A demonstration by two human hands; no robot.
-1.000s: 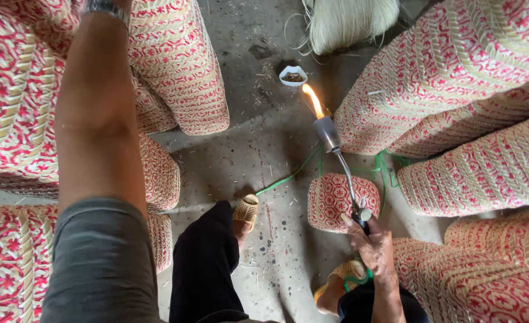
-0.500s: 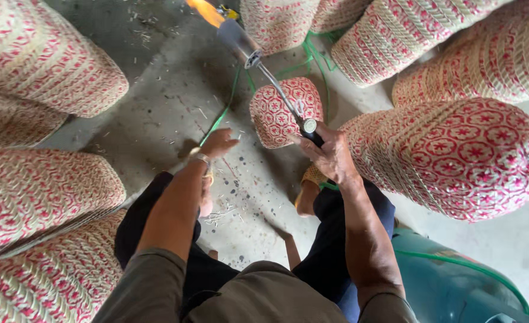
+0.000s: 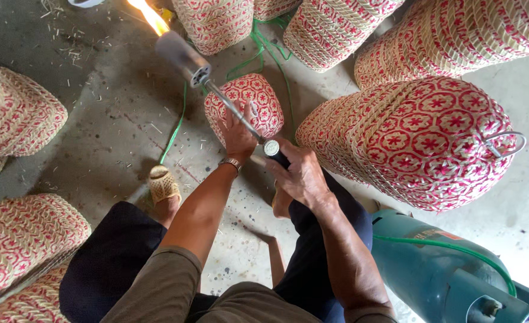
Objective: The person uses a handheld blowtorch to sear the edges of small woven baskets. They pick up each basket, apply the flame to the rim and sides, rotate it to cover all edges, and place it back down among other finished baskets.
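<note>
On the rough grey concrete floor (image 3: 115, 119), strewn with short straw-like fibres, a small woven basket (image 3: 248, 98) lies on its side, rounded and plump, its plaited strips making a tight pattern of red flower shapes on a pale straw ground. The left hand (image 3: 238, 133) rests flat against its lower flank, fingers spread and pressed to the weave, a metal watch band at the wrist. The right hand (image 3: 300, 173) is closed around the dark grip of a gas torch (image 3: 216, 84), beside a small round knob; from there a thin metal tube runs up and to the left across the left hand and the basket to a thick cylindrical steel nozzle, and a bright orange-yellow flame (image 3: 148, 15) leaves its mouth near the top edge of the view. Just right of the hands a much larger basket (image 3: 432, 140) of the same red-and-straw weave bulges like a cushion, with a bent wire handle at its right end. More such baskets ring the space: three along the top and a stack at the left edge. A thin green hose (image 3: 175, 128) trails over the floor past the small basket, and another length curves over a smooth teal metal gas cylinder (image 3: 432, 269) at the lower right. Below the left forearm a foot in a woven tan sandal (image 3: 163, 185) sits on the concrete, next to dark trousers.
</note>
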